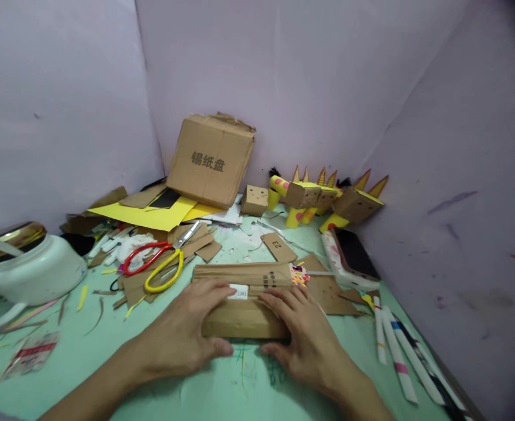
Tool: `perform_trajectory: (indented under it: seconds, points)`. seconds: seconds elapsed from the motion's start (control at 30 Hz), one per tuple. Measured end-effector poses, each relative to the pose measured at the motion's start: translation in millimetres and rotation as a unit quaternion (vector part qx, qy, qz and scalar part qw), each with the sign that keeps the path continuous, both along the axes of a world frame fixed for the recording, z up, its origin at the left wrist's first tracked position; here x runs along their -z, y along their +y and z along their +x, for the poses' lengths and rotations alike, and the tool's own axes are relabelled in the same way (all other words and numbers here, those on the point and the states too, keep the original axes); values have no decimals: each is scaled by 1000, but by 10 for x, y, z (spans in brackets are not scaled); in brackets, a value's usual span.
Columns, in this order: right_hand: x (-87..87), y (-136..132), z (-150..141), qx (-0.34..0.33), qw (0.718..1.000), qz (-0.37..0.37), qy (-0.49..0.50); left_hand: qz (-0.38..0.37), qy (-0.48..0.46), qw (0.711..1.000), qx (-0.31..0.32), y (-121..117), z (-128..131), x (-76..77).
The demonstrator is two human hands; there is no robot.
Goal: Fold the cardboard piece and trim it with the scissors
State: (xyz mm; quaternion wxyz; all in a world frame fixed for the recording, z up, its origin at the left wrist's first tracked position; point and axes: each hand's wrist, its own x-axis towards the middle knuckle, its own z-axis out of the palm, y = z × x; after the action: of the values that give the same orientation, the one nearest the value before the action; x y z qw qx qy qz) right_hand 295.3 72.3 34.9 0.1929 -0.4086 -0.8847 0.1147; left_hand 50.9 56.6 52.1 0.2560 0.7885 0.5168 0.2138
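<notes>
While both hands press folded cardboard (244,298) | left hand (182,336), right hand (304,333) fingers flat, gripping nothing | label half-hidden

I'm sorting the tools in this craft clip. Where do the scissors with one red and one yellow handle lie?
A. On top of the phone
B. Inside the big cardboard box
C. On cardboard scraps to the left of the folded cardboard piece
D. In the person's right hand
C: the scissors lie on cardboard scraps left of the folded cardboard piece, which the left hand and right hand press flat.
</notes>
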Motion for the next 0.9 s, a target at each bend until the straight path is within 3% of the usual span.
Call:
perform_trajectory:
  seconds: [0.1, 0.27, 0.47, 0.7, 0.9]
  points:
    - [7, 36, 27, 17, 1000, -17, -3, -24, 76, 997, 9, -13, 59, 8]
    - [27, 63, 60, 12, 999, -24, 19, -27, 68, 997, -24, 82, 37, 16]
    - [9, 53, 40, -3, 1000, -14, 24, 19, 114, 993, 25, 72, 41, 21]
    - [9, 19, 19, -22, 996, -7, 81, -4, 93, 996, 9, 9, 83, -45]
    - [59, 55, 4, 21, 996, -16, 86, 12, 74, 997, -18, 65, 65, -28]
